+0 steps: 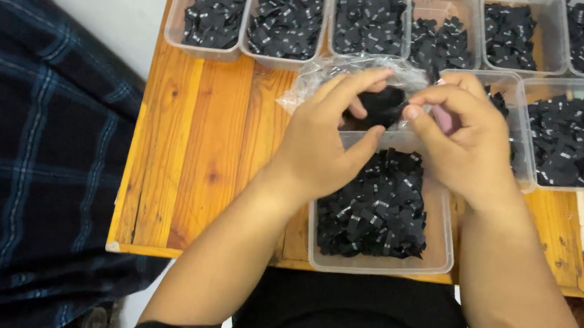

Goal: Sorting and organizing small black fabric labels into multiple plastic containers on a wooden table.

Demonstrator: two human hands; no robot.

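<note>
- Head view: our left hand and right hand, fingers pinched shut on a clear plastic bag of black labels.
- Bag held above the near tub on the surface.
- Risk, we judge: a tilted bag spills labels past the tub rim.

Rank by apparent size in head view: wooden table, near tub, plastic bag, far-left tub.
1. wooden table
2. near tub, though it sits closest to the camera
3. plastic bag and far-left tub: look alike; the hands cover part of the bag, so unranked
</note>
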